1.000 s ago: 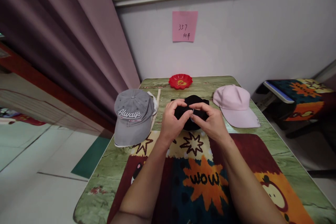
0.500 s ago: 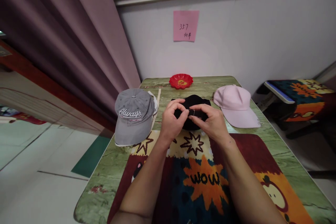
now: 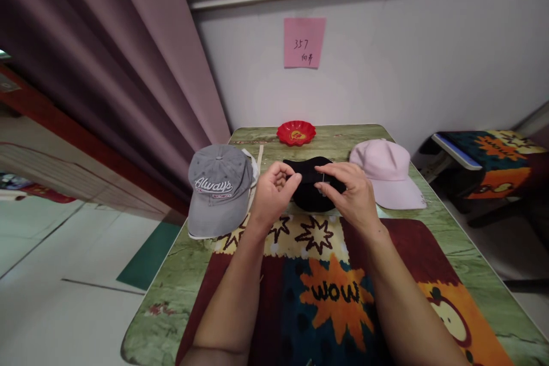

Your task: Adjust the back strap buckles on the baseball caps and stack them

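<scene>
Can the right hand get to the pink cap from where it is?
Probably yes: the pink cap sits close beside the right hand, with nothing seen between them. But the hand would likely have to let go of the black cap first.

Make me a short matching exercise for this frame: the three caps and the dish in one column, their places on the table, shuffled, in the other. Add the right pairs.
Things
1. Grey cap
2. Black cap
3. Pink cap
4. Red dish

Places
A. At the far end of the table, nearest the wall
B. On the right side of the table
C. In the middle, at the left hand and the right hand
D. On the left side of the table

Right pairs: 1-D, 2-C, 3-B, 4-A
</scene>
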A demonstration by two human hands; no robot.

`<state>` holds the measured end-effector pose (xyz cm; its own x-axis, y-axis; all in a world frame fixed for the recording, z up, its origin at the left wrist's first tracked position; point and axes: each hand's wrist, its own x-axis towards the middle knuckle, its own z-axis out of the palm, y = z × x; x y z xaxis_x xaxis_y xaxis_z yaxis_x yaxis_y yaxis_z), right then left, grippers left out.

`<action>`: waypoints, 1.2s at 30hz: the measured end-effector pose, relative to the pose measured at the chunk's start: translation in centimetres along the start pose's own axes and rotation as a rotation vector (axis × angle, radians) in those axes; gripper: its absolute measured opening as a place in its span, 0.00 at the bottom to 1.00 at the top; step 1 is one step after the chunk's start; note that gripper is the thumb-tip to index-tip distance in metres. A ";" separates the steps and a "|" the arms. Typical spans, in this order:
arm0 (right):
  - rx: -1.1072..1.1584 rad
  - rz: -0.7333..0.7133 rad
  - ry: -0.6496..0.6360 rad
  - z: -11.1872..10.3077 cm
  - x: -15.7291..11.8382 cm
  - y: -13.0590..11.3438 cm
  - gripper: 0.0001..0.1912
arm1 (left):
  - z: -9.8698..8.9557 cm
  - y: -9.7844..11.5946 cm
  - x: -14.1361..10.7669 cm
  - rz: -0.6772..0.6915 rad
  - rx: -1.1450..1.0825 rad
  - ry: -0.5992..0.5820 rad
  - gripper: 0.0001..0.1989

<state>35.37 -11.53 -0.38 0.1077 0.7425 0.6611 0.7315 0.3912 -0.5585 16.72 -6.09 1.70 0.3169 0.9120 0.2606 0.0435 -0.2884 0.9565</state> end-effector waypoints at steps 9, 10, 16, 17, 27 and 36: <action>-0.015 -0.037 -0.021 -0.1 -0.1 -0.7 0.19 | 1.0 0.3 -0.5 -0.170 -0.248 -0.144 0.09; -0.021 -0.047 -0.009 -0.2 0.0 -0.8 0.18 | 1.0 0.3 -0.5 -0.182 -0.269 -0.140 0.09; -0.049 -0.061 0.019 -0.3 0.0 -1.3 0.10 | 1.2 0.3 -0.4 -0.183 -0.323 -0.122 0.11; -0.047 -0.054 0.020 -0.3 0.0 -1.3 0.10 | 1.3 0.3 -0.4 -0.179 -0.330 -0.120 0.11; 0.265 0.154 -0.032 -0.4 -0.2 -1.2 0.05 | 0.2 0.3 -0.4 0.031 -0.025 -0.228 0.27; 0.538 0.323 -0.101 0.1 -0.2 -1.3 0.13 | 2.6 -1.7 -0.3 0.118 0.126 -0.142 0.09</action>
<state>34.30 -12.13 0.17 0.1834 0.9061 0.3813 0.2288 0.3378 -0.9130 19.00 -6.66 -0.37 0.4566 0.8220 0.3402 0.1133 -0.4331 0.8942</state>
